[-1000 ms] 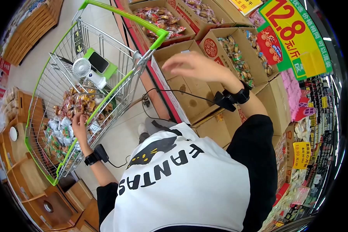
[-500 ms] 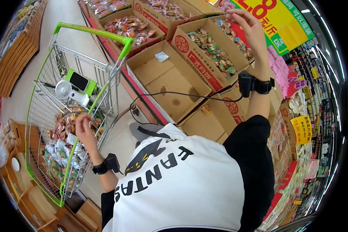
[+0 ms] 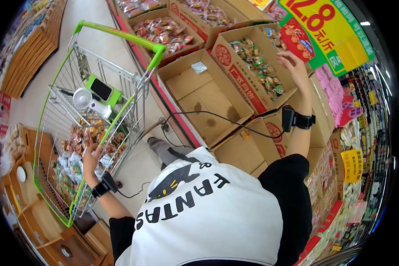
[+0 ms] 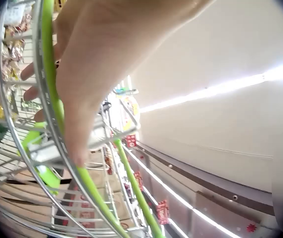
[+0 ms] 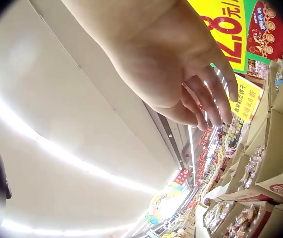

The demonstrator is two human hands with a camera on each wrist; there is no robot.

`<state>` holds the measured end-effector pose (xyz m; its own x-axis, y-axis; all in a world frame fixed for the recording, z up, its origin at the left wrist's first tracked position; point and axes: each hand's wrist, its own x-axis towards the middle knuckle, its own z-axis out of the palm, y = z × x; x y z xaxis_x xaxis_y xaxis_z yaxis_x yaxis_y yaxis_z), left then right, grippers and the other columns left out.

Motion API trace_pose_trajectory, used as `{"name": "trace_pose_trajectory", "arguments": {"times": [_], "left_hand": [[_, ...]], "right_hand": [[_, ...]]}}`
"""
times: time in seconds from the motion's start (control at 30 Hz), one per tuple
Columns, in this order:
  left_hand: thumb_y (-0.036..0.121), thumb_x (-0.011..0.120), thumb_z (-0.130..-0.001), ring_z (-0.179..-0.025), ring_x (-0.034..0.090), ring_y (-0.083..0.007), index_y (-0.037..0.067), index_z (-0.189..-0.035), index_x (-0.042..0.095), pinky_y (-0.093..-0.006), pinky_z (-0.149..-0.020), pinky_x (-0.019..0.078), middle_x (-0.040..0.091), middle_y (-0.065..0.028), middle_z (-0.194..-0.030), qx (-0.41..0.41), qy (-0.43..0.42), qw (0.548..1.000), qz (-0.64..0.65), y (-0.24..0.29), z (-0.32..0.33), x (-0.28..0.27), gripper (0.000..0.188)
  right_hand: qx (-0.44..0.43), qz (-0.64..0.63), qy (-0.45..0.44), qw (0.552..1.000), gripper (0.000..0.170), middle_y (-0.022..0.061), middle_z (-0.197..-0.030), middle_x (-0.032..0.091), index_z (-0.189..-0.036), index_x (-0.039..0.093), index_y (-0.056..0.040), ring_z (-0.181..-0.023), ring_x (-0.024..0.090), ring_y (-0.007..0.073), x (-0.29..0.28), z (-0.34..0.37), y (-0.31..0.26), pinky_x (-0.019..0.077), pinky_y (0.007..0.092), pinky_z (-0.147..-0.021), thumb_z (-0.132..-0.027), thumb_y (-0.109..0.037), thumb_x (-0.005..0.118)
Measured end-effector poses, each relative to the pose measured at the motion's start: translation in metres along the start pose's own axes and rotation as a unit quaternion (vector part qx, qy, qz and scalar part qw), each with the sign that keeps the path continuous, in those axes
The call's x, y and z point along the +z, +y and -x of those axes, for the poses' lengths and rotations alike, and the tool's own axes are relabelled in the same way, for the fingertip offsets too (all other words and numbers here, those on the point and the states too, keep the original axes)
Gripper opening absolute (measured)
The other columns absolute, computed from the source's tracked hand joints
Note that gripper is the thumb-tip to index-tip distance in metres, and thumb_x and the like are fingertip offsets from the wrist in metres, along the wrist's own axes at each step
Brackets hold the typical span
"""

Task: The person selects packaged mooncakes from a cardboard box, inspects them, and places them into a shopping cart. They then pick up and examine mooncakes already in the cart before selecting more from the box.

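The left hand [image 3: 91, 163] rests over the green side rail of the shopping cart [image 3: 139, 42]; in the left wrist view the left hand [image 4: 94, 69] has its fingers inside the rail [image 4: 52, 89] and the thumb outside along it. Wrapped snacks [image 3: 82, 142] lie in the cart below that hand. The right hand [image 3: 295, 71] is raised over the edge of a carton with green-wrapped packets [image 3: 257, 60]. Loosely bent and holding nothing, the right hand [image 5: 181, 74] shows near a yellow price sign [image 5: 230, 29] in the right wrist view.
A carton [image 3: 186, 93] holds one small white packet [image 3: 199, 67]. Red-wrapped snacks [image 3: 164, 33] fill the carton behind it. A fan [image 3: 82, 98] and a phone [image 3: 101, 89] sit at the cart's handle side. A cable [image 3: 217, 116] runs from the right wrist across the cartons.
The right hand has moved from above the near-bare carton to the right, rising high and then coming down somewhat. The left hand has stayed at the cart's side. The head view has shifted.
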<state>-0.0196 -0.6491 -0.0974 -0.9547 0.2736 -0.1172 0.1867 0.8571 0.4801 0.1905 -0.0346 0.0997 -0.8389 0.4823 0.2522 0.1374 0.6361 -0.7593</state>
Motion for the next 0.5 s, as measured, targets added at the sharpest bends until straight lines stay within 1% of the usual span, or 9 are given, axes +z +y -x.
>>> {"name": "trace_pose_trajectory", "arguments": {"times": [0.03,0.07,0.1,0.17,0.2,0.3,0.33,0.37,0.5], "left_hand": [[0.037,0.053,-0.079,-0.086,0.054,-0.0311,0.006,-0.098,0.058,-0.0350,-0.075,0.0407,0.059,-0.0138,-0.092,-0.017,-0.037,0.995,0.088,-0.003,0.006,-0.001,0.036],[0.041,0.051,-0.079,-0.077,0.057,-0.0319,0.005,-0.092,0.061,-0.0345,-0.069,0.0431,0.061,-0.0158,-0.080,-0.031,-0.003,0.999,0.024,-0.004,0.013,0.002,0.040],[0.046,0.048,-0.079,-0.077,0.057,-0.0324,0.006,-0.093,0.061,-0.0357,-0.068,0.0430,0.060,-0.0170,-0.078,-0.062,0.001,0.998,-0.013,0.012,0.017,-0.002,0.045],[0.050,0.046,-0.078,-0.076,0.057,-0.0341,0.008,-0.093,0.061,-0.0377,-0.067,0.0426,0.060,-0.0173,-0.078,-0.073,0.017,0.993,-0.091,0.008,0.016,0.003,0.048],[0.050,0.046,-0.078,-0.073,0.056,-0.0351,0.008,-0.089,0.061,-0.0395,-0.065,0.0417,0.059,-0.0172,-0.075,-0.067,0.029,0.994,-0.086,0.007,0.016,0.004,0.046],[0.049,0.046,-0.079,-0.070,0.055,-0.0354,0.008,-0.085,0.061,-0.0403,-0.062,0.0410,0.058,-0.0171,-0.071,-0.079,0.024,0.994,-0.071,0.013,0.019,0.003,0.044],[0.049,0.045,-0.079,-0.067,0.054,-0.0358,0.007,-0.082,0.060,-0.0405,-0.060,0.0406,0.057,-0.0166,-0.068,-0.063,0.042,0.994,-0.076,0.011,0.020,0.006,0.044],[0.049,0.045,-0.079,-0.067,0.054,-0.0358,0.007,-0.082,0.060,-0.0405,-0.060,0.0406,0.057,-0.0166,-0.068,-0.067,0.041,0.994,-0.076,0.011,0.021,0.006,0.044],[0.049,0.045,-0.079,-0.066,0.055,-0.0350,0.008,-0.081,0.060,-0.0403,-0.058,0.0405,0.057,-0.0163,-0.066,-0.059,0.059,0.992,-0.092,0.016,0.024,0.007,0.044]], "right_hand": [[0.000,-0.005,-0.010,1.000,0.019,0.0073,-0.090,0.059,-0.097,0.055,0.0020,-0.084,0.057,0.0128,0.002,0.001,0.002,0.0439,0.0230,-0.076,-0.084,-0.010,0.049],[0.018,-0.013,-0.008,1.000,0.019,0.0066,-0.091,0.059,-0.097,0.055,0.0018,-0.085,0.057,0.0127,0.004,0.000,0.004,0.0437,0.0228,-0.076,-0.083,-0.010,0.049],[0.035,-0.020,-0.005,0.999,0.019,0.0059,-0.092,0.058,-0.097,0.054,0.0016,-0.086,0.056,0.0126,0.006,-0.002,0.007,0.0436,0.0227,-0.076,-0.083,-0.010,0.049],[0.039,-0.024,-0.018,0.999,0.020,0.0054,-0.093,0.058,-0.098,0.054,0.0006,-0.086,0.056,0.0127,0.012,-0.007,0.012,0.0433,0.0232,-0.076,-0.083,-0.011,0.050],[0.048,-0.023,-0.017,0.998,0.020,0.0054,-0.093,0.058,-0.099,0.054,0.0000,-0.085,0.056,0.0130,0.016,-0.009,0.012,0.0428,0.0234,-0.076,-0.083,-0.011,0.050],[0.058,-0.019,-0.029,0.998,0.020,0.0060,-0.094,0.058,-0.099,0.055,-0.0012,-0.086,0.056,0.0137,0.024,-0.012,0.015,0.0416,0.0241,-0.077,-0.084,-0.012,0.049],[0.042,-0.020,-0.043,0.998,0.020,0.0060,-0.094,0.058,-0.099,0.055,-0.0010,-0.085,0.056,0.0132,0.025,-0.014,0.019,0.0414,0.0238,-0.077,-0.084,-0.012,0.049],[0.025,-0.020,-0.057,0.998,0.020,0.0060,-0.094,0.058,-0.099,0.054,-0.0008,-0.085,0.055,0.0128,0.027,-0.015,0.023,0.0412,0.0235,-0.077,-0.084,-0.012,0.049],[0.012,-0.012,-0.077,0.997,0.021,0.0061,-0.093,0.058,-0.100,0.054,0.0002,-0.086,0.055,0.0120,0.032,-0.019,0.029,0.0413,0.0233,-0.077,-0.084,-0.012,0.049]]}}
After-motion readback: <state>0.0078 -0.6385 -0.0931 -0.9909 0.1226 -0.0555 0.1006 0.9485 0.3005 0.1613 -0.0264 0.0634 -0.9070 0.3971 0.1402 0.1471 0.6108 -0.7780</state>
